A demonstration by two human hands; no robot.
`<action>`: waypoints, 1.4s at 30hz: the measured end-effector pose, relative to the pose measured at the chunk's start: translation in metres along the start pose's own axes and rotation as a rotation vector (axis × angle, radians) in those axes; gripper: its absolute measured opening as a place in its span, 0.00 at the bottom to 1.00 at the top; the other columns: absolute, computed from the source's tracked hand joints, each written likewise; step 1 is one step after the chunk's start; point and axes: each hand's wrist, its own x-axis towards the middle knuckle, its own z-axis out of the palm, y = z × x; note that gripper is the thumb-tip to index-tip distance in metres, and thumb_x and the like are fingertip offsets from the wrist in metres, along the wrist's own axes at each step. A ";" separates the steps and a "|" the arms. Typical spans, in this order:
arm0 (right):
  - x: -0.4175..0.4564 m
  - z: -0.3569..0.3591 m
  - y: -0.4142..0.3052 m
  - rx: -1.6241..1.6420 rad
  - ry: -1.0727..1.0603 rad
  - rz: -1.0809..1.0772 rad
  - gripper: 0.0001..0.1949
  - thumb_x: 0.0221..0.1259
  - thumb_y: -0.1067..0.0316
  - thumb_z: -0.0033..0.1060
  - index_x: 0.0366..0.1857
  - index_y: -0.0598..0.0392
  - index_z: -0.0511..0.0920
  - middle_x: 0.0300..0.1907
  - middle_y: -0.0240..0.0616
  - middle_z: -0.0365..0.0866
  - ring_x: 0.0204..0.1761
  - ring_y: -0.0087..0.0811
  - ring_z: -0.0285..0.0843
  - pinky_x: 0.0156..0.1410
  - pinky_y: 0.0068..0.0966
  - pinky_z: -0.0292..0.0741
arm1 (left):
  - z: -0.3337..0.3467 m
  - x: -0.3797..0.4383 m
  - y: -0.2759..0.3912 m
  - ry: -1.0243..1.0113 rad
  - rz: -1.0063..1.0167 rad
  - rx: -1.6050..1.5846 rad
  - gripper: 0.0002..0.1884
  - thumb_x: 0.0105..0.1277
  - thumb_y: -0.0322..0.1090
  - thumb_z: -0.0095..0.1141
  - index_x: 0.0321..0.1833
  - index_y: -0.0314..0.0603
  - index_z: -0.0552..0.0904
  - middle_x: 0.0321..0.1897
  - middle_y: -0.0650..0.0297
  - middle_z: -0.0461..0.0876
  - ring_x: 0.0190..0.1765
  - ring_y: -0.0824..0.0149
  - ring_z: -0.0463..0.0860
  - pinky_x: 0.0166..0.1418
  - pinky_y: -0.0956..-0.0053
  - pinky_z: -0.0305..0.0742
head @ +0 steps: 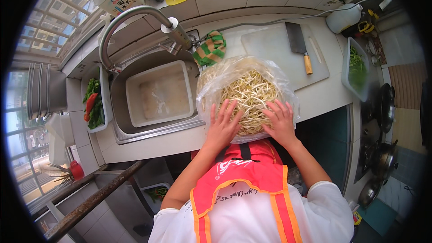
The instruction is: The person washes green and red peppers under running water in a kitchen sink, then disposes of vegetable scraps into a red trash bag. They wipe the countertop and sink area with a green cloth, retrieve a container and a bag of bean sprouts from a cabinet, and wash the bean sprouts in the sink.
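Note:
A large clear plastic bag [207, 91] full of bean sprouts [251, 94] stands with its mouth open at the counter's front edge, right of the sink. My left hand [224, 123] rests at the left side of the bag's mouth, fingers apart and touching the sprouts. On the opposite side, my right hand [280, 121] lies over the sprouts and the bag's rim, its fingers also spread. Neither hand is closed around anything that I can see. In the sink basin [118, 91] to the left sits a pale rectangular plastic tub [130, 108] with a little water in it.
Behind the bag lies a white cutting board [270, 44] with a cleaver [298, 42] on it. A green-striped cloth [212, 49] is beside the curved faucet [128, 10]. Tubs of peppers [92, 103] and cut greens [357, 69] flank the counter. Pots [384, 160] stand at right.

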 end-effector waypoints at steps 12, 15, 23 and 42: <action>0.042 -0.006 0.041 -0.102 -0.062 0.036 0.22 0.39 0.66 0.67 0.45 0.44 0.76 0.60 0.28 0.66 0.67 0.39 0.54 0.69 0.48 0.51 | -0.018 0.044 -0.062 0.004 -0.173 0.129 0.28 0.40 0.31 0.63 0.50 0.65 0.77 0.71 0.67 0.50 0.73 0.55 0.43 0.71 0.45 0.32; 0.039 -0.005 0.047 -0.041 -0.089 0.096 0.25 0.40 0.66 0.68 0.48 0.45 0.74 0.61 0.29 0.65 0.67 0.39 0.54 0.69 0.46 0.51 | -0.022 0.040 -0.074 0.037 -0.204 0.125 0.27 0.39 0.33 0.66 0.48 0.62 0.78 0.71 0.66 0.50 0.73 0.55 0.44 0.71 0.44 0.33; 0.060 -0.034 -0.005 0.007 -0.254 -0.044 0.30 0.43 0.62 0.68 0.57 0.42 0.70 0.67 0.33 0.55 0.70 0.41 0.46 0.72 0.45 0.44 | -0.038 0.042 -0.030 -0.117 -0.014 -0.094 0.31 0.42 0.41 0.63 0.56 0.65 0.75 0.71 0.62 0.49 0.73 0.55 0.42 0.69 0.41 0.31; 0.142 0.031 0.174 0.768 -0.576 0.550 0.26 0.66 0.53 0.44 0.63 0.56 0.61 0.66 0.38 0.59 0.66 0.30 0.55 0.67 0.26 0.57 | 0.027 0.124 -0.183 -0.439 -0.450 -1.042 0.25 0.59 0.40 0.58 0.62 0.56 0.71 0.70 0.61 0.53 0.71 0.58 0.51 0.71 0.60 0.46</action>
